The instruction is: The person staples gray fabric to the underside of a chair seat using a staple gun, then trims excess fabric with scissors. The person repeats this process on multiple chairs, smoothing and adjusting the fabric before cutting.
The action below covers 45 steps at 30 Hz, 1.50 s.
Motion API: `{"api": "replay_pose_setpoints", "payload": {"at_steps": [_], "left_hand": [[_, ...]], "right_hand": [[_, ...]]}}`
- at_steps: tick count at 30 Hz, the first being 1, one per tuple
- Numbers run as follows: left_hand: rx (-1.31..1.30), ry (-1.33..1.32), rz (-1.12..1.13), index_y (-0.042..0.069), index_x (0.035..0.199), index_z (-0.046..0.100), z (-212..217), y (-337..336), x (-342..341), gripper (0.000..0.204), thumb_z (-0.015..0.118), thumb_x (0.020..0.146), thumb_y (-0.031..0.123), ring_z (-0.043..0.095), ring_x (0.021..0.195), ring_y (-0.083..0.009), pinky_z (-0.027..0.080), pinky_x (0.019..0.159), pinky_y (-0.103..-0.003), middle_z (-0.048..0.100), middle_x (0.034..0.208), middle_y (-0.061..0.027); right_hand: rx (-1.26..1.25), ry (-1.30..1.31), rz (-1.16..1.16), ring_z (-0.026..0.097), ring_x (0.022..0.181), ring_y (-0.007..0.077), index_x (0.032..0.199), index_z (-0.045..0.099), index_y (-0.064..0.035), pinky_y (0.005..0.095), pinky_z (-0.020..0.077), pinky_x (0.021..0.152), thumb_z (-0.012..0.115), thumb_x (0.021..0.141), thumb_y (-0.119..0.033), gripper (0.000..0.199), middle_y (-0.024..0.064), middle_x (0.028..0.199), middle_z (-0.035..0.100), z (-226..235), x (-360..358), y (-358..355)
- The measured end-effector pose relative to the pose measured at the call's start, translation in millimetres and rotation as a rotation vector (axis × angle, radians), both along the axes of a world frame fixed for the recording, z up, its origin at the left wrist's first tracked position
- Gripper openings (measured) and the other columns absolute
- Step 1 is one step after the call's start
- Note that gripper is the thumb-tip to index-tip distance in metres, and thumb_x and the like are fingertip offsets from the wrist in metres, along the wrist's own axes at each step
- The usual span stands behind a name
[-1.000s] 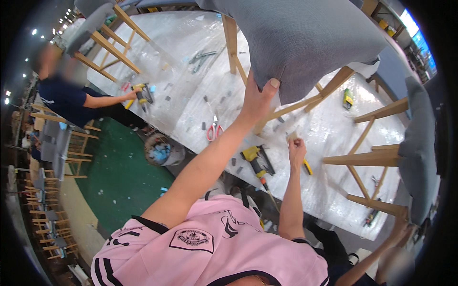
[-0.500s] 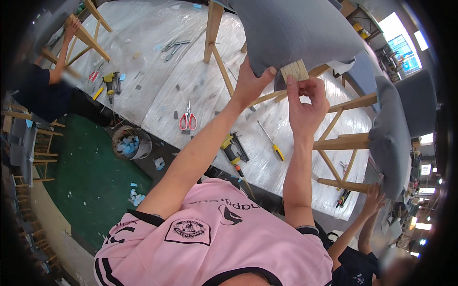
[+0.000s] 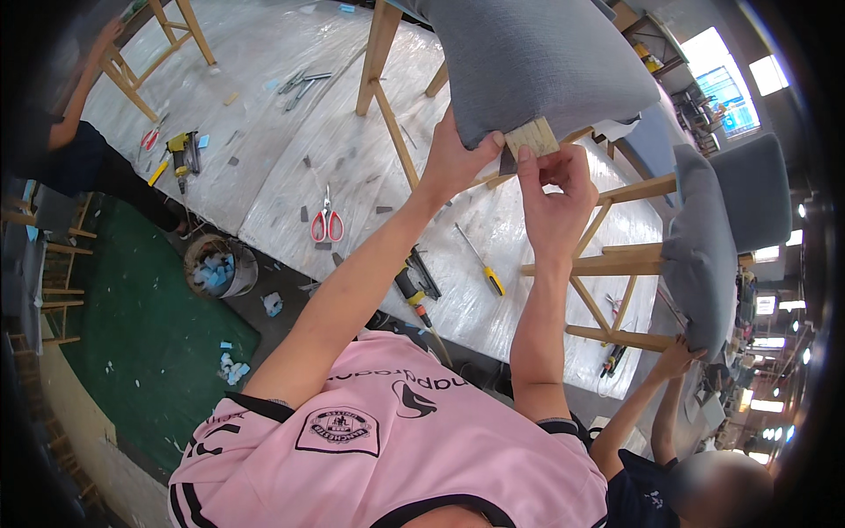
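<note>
A wooden chair with a grey upholstered seat (image 3: 541, 66) stands in front of me on the plastic-covered table (image 3: 290, 176). At the seat's near lower corner my left hand (image 3: 451, 163) grips the grey fabric, its thumb pressed toward the corner. My right hand (image 3: 561, 194) pinches a thin, pale square piece of wood (image 3: 533, 138) between thumb and fingers, holding it flat against the seat's lower edge beside the left thumb. A small dark flap of fabric hangs just under the wood. What the left fingers do behind the seat is hidden.
Red-handled scissors (image 3: 326, 224), a yellow screwdriver (image 3: 493, 280) and a staple gun (image 3: 412, 286) lie on the near table. Another grey chair (image 3: 704, 246) lies tipped at right, held by a co-worker's hands (image 3: 676, 359). A scrap bucket (image 3: 231, 271) stands at left; another person works far left.
My view has shifted slightly, so the scene sits further left. Both hands keep their holds at the seat corner. The co-worker at left has moved with their chair.
</note>
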<state>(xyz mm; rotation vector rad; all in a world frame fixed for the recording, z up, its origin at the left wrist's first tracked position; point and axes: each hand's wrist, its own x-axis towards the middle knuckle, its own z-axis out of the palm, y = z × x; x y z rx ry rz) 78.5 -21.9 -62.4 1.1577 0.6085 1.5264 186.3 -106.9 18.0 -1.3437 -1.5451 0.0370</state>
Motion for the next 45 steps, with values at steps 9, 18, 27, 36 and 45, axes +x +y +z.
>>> {"api": "replay_pose_setpoints", "payload": {"at_steps": [9,18,27,36,45], "left_hand": [[0.045,-0.038,-0.007,-0.005,0.141,0.046,-12.8,6.4,-0.7,0.069,0.075,0.085,0.023,0.062,0.121,-0.0257,0.047,0.104,-0.038,0.065,0.129,-0.0189],[0.055,-0.064,-0.057,-0.003,0.144,0.043,-13.1,5.1,8.1,0.079,0.080,0.085,0.034,0.058,0.120,-0.0210,0.045,0.104,-0.035,0.061,0.129,-0.0126],[0.010,0.102,-0.058,-0.004,0.149,0.037,-11.4,9.0,4.7,0.092,0.075,0.084,0.051,0.050,0.129,-0.0237,0.038,0.110,-0.037,0.052,0.139,-0.0136],[0.105,0.154,0.059,-0.003,0.143,0.042,-15.9,10.8,1.6,0.070,0.057,0.092,0.042,0.049,0.128,-0.0230,0.034,0.112,-0.038,0.054,0.136,-0.0112],[0.121,0.152,0.069,-0.005,0.147,0.038,-16.5,14.2,0.2,0.081,0.061,0.089,0.046,0.048,0.131,-0.0263,0.032,0.114,-0.038,0.049,0.142,-0.0155]], "right_hand": [[-0.089,0.037,0.029,0.054,0.061,0.0047,0.091,0.060,-0.0012,0.0215,0.0460,0.056,0.078,0.091,-0.008,0.019,0.0002,0.071,0.061,8.1,0.8,6.7],[-0.091,1.014,0.152,0.055,0.057,0.0117,0.096,0.057,-0.0050,0.0279,0.0469,0.054,0.070,0.097,-0.013,0.015,0.0038,0.077,0.062,-131.6,55.3,-21.9],[-0.933,0.534,-0.295,0.073,0.087,0.0227,0.129,0.061,0.0004,0.0368,0.0587,0.077,0.072,0.094,-0.035,0.051,0.0188,0.110,0.073,-501.0,79.2,-85.8],[-0.884,-0.151,-0.122,0.064,0.104,0.0377,0.135,0.053,-0.0072,0.0481,0.0544,0.091,0.082,0.068,-0.013,0.073,0.0181,0.113,0.065,-499.5,-20.0,-116.8],[-0.656,0.567,0.032,0.063,0.075,0.0210,0.127,0.056,-0.0030,0.0339,0.0517,0.075,0.078,0.080,-0.017,0.053,0.0124,0.085,0.067,-297.0,32.0,-116.8]]}}
